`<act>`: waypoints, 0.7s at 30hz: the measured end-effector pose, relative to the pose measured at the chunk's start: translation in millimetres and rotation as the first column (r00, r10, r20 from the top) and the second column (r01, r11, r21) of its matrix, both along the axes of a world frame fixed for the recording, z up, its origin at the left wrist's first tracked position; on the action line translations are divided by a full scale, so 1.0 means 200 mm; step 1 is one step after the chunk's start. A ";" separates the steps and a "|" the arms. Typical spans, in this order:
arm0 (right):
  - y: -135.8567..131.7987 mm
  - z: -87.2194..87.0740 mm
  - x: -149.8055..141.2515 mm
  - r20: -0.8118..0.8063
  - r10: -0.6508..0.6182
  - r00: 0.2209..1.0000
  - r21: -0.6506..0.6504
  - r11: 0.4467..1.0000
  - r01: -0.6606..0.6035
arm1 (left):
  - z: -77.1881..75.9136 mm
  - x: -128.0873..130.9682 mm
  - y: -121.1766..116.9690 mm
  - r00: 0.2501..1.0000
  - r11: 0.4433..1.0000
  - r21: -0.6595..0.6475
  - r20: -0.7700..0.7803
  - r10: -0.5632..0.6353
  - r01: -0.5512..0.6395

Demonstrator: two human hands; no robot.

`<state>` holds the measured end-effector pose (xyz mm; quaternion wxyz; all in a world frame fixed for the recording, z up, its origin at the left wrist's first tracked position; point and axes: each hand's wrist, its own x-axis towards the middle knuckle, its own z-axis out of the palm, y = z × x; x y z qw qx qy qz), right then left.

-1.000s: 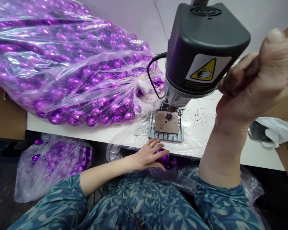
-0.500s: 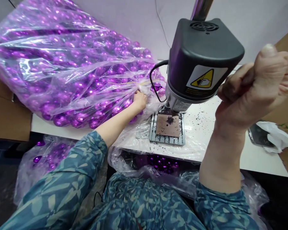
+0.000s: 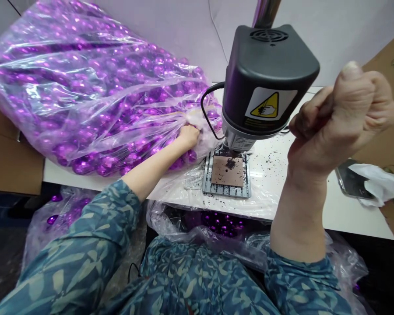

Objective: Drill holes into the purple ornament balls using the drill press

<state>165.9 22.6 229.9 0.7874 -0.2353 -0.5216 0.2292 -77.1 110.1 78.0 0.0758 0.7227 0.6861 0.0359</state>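
Observation:
My left hand (image 3: 189, 135) reaches to the gathered mouth of a large clear plastic bag (image 3: 95, 103) full of shiny purple faceted balls. Its fingers are hidden in the plastic, so what they touch cannot be seen. A purple ball (image 3: 192, 155) shows just beside the wrist. My right hand (image 3: 344, 109) is raised in a closed fist at the right side of a dark drill press (image 3: 269, 78); whatever it grips is hidden. Under the drill head lies a brown square board (image 3: 218, 170) with a small hole and dark shavings, on a slotted metal base (image 3: 226, 191).
Dark shavings dot the white table (image 3: 271, 175). An open bag of purple balls (image 3: 221, 223) sits below the front edge, another bag (image 3: 68, 214) lower left. A phone (image 3: 351, 181) lies under crumpled tissue (image 3: 381, 181). Cardboard boxes stand left (image 3: 13, 153) and right (image 3: 381, 144).
My left hand has left the purple ball at the table's front edge and moved up and left to the large bag's mouth. The right fist stays beside the drill press.

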 end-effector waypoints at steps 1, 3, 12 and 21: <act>0.00 0.00 0.00 -0.003 0.001 1.000 0.004 1.000 -0.001 | 0.02 0.00 -0.05 0.999 0.999 0.030 0.028 -0.027 0.026; 0.00 -0.01 0.00 -0.008 0.001 1.000 0.009 1.000 -0.001 | 0.07 0.00 -0.18 0.981 0.988 0.136 0.169 -0.095 0.073; 0.01 -0.01 0.00 0.001 0.009 1.000 0.049 0.999 -0.009 | -0.02 0.19 -0.61 -0.281 0.970 -0.240 0.929 0.242 0.043; 0.01 -0.03 0.00 -0.023 0.017 1.000 0.048 0.999 -0.016 | -0.12 0.32 -0.63 -0.459 0.885 -0.420 0.758 0.463 0.200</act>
